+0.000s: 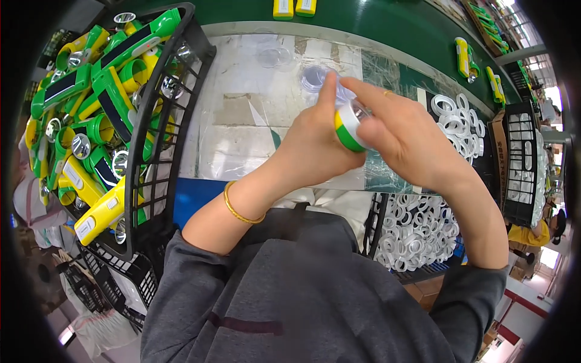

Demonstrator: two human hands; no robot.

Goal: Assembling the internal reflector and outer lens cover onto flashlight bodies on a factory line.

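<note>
Over the worktable, my left hand is wrapped round a green and yellow flashlight, its head end turned toward the right. Most of its body is hidden in my palm. A white ring sits at the flashlight's front, with something shiny inside it. My right hand closes on that ring, its thumb across the front and blurred, its fingers reaching over the far side. Just beyond my hands, several clear round lenses lie on the table.
On the left stands a black basket heaped with green and yellow flashlights. White rings lie in a pile at the right; more fill a bin below the table edge. Behind runs a green conveyor carrying flashlights.
</note>
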